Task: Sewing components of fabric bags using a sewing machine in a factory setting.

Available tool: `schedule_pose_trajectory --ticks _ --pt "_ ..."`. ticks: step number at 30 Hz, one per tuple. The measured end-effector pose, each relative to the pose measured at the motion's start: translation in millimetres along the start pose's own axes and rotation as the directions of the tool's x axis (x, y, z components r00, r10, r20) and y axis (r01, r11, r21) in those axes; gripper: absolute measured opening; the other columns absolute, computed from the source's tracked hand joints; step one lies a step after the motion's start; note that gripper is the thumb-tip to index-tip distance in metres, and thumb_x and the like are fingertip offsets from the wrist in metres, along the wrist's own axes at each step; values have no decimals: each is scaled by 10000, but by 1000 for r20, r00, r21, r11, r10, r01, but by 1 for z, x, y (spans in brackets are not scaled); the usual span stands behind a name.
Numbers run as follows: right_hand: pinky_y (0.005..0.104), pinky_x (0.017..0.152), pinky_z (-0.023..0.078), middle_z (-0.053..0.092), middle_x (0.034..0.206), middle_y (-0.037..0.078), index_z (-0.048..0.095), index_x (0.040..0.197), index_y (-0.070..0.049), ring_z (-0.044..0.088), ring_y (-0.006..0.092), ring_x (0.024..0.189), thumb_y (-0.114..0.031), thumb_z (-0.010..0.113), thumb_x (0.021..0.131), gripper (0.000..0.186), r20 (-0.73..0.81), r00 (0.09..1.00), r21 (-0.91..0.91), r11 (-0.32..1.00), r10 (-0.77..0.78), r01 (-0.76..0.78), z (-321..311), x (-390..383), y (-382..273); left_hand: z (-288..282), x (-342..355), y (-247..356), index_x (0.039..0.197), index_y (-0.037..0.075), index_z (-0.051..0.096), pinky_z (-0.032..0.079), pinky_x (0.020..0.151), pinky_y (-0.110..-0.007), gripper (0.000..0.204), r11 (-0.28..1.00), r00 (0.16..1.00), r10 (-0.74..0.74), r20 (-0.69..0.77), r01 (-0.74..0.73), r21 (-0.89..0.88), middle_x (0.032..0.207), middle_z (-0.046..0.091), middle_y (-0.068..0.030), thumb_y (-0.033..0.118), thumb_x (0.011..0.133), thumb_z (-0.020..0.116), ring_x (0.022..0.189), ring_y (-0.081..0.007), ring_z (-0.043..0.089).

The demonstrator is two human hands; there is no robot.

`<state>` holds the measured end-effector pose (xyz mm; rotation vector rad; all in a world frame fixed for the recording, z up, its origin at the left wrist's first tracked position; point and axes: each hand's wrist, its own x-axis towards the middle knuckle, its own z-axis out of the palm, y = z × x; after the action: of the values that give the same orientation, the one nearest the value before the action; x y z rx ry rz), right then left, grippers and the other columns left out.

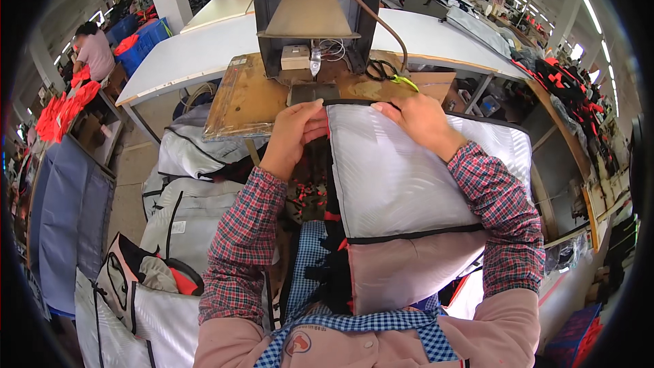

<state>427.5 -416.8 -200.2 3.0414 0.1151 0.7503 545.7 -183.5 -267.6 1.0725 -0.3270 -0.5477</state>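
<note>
Since the silver fabric panel sprawls between the wooden worktop and our gingham apron, we've got its black-bound far edge clamped in both grips, left hand at the corner, right hand farther along, probably so it doesn't sag. Black-handled scissors sit just beyond, likely for easy grabbing.

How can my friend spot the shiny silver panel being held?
Find the tan machine above the brown wooden worktop. Just nearer the person, left hand and right hand hold the black-edged silver fabric panel. Unlike the silver pieces piled at left, it is held.
</note>
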Motion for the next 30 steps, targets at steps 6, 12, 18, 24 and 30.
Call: schedule_pose_trajectory --ticks 6,12,18,24,30 --pt "472 658 509 645 704 182 692 813 -51 634 395 703 -532 514 930 526 75 996 12 999 37 -38 25 33 11 -21 41 -7 1000 64 639 524 785 -321 247 988 995 -98 -33 93 -123 936 674 -43 271 876 688 837 -181 656" --pt "478 659 508 647 705 194 692 779 -53 637 397 715 -568 499 924 568 75 993 59 994 87 -91 45 57 17 -34 72 -11 972 117 641 514 769 -319 166 978 987 -129 -96 110 -178 890 673 15 247 875 677 831 -152 637" --pt "472 742 529 689 847 194 732 934 -104 667 380 839 -621 438 924 595 207 965 55 983 162 -177 47 70 23 -32 84 -6 983 119 631 514 773 -312 158 976 984 -126 -130 99 -193 883 659 11 238 883 663 815 -151 632" --pt "484 674 507 643 696 205 708 795 -36 637 403 720 -589 515 909 596 74 991 112 986 114 -122 51 77 25 -27 87 1 1008 96 633 523 770 -316 172 983 982 -96 -160 69 -169 887 658 1 221 891 650 820 -161 635" --pt "473 682 510 642 703 207 708 805 -27 641 401 729 -603 517 902 615 68 987 136 979 144 -152 56 79 27 -28 90 5 1010 85 644 531 758 -310 177 986 983 -87 -162 62 -155 892 663 -10 214 888 650 813 -164 641"
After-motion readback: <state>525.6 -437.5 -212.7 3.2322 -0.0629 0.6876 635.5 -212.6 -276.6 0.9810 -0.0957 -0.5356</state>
